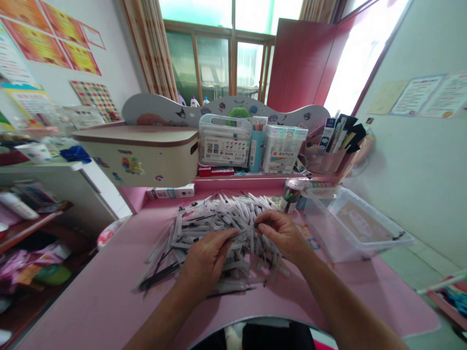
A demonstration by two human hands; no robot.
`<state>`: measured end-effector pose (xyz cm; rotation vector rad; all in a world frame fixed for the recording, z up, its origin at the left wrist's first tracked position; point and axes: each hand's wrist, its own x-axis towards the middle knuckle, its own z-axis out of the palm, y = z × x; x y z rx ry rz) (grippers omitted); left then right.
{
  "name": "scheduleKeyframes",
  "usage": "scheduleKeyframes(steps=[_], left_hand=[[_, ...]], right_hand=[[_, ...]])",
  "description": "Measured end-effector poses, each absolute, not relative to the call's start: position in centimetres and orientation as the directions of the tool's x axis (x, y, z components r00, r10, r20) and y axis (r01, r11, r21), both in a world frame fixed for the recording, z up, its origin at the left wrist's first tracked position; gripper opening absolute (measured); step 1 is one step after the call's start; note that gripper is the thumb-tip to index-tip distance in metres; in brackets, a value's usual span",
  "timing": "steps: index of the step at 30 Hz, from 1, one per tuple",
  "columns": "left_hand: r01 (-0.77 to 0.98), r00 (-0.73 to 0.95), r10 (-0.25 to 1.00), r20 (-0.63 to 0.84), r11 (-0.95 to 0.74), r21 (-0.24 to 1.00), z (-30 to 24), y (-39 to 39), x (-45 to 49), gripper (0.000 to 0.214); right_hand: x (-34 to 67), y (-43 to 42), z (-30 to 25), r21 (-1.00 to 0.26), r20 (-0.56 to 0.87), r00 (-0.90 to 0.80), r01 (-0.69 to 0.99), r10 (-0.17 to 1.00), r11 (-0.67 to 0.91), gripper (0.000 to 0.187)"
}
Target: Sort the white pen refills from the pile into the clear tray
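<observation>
A large loose pile of slim pens and pen parts (204,228), mostly clear or whitish with some black ones, spreads over the pink desk. Over its middle, my left hand (206,257) is closed, its thumb and fingers pinching one end of a slim pen (241,234). My right hand (282,235), on the other side, pinches a small black piece at the pen's far end. Whether that piece is a cap still on the barrel, I cannot tell. Several black slim pieces (160,277) lie together at the pile's left front.
To the right stands an open clear plastic bin (368,243) with a small black piece on its rim. Behind the pile is a clear jar of pens (292,194). A beige lidded box (146,158), marker cases (224,143) and a pen holder (326,158) line the shelf.
</observation>
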<state>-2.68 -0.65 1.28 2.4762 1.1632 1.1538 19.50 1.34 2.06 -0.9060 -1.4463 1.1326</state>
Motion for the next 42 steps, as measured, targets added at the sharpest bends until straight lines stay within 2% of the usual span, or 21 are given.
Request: scheduleKeyframes(steps=[5, 8, 11, 16, 19, 21, 24, 25, 29, 33, 35, 37, 41, 42], left_hand=[[0.612, 0.405, 0.690, 0.600, -0.692, 0.382, 1.2, -0.5, -2.7, 0.031], [0.624, 0.412, 0.662, 0.626, -0.706, 0.336, 1.2, -0.4, -2.7, 0.031], [0.627, 0.415, 0.638, 0.648, -0.717, 0.304, 1.2, -0.4, -2.7, 0.030], [0.629, 0.422, 0.632, 0.650, -0.721, 0.291, 1.1, -0.5, -2.8, 0.030], [0.616, 0.432, 0.625, 0.650, -0.731, 0.294, 1.1, -0.5, -2.8, 0.031], [0.616, 0.428, 0.626, 0.651, -0.730, 0.297, 1.1, -0.5, -2.8, 0.031], [0.627, 0.418, 0.632, 0.652, -0.720, 0.296, 1.2, -0.5, -2.7, 0.030], [0.629, 0.419, 0.631, 0.653, -0.720, 0.293, 1.2, -0.5, -2.7, 0.030], [0.624, 0.423, 0.624, 0.657, -0.727, 0.289, 1.1, -0.5, -2.7, 0.030], [0.618, 0.445, 0.621, 0.646, -0.734, 0.280, 1.0, -0.4, -2.7, 0.032], [0.620, 0.442, 0.624, 0.645, -0.732, 0.283, 0.9, -0.4, -2.7, 0.034], [0.624, 0.429, 0.628, 0.649, -0.726, 0.290, 0.9, -0.4, -2.8, 0.034], [0.624, 0.424, 0.627, 0.654, -0.725, 0.291, 0.8, -0.3, -2.9, 0.035], [0.622, 0.427, 0.623, 0.655, -0.728, 0.287, 0.8, -0.3, -2.9, 0.035]], right_hand=[[19.7, 1.4, 1.6, -0.959, 0.273, -0.198, 0.016, 0.941, 0.282, 0.011], [19.8, 1.3, 1.5, -0.929, 0.298, -0.179, 0.170, 0.938, 0.327, 0.009], [19.7, 1.0, 1.8, -0.843, 0.350, -0.201, 0.359, 0.915, 0.401, 0.007], [19.4, 0.9, 2.1, -0.720, 0.403, -0.251, 0.507, 0.880, 0.474, 0.026], [19.5, 1.0, 1.8, -0.754, 0.381, -0.244, 0.476, 0.892, 0.452, 0.042], [19.7, 0.9, 1.7, -0.816, 0.341, -0.244, 0.403, 0.908, 0.415, 0.043], [20.1, 0.8, 2.0, -0.864, 0.344, -0.280, 0.279, 0.896, 0.419, 0.016], [20.1, 0.7, 2.2, -0.853, 0.371, -0.296, 0.265, 0.880, 0.449, 0.013], [19.9, 0.8, 2.7, -0.751, 0.479, -0.295, 0.349, 0.826, 0.560, 0.004], [19.6, 0.9, 2.6, -0.717, 0.456, -0.287, 0.443, 0.842, 0.539, 0.031], [19.6, 0.8, 2.5, -0.726, 0.453, -0.291, 0.428, 0.843, 0.538, 0.025], [19.7, 0.6, 2.5, -0.738, 0.468, -0.297, 0.386, 0.832, 0.553, 0.007], [19.5, 0.4, 2.7, -0.716, 0.487, -0.315, 0.391, 0.815, 0.579, 0.005], [19.5, 0.4, 2.7, -0.707, 0.480, -0.314, 0.414, 0.820, 0.573, 0.011]])
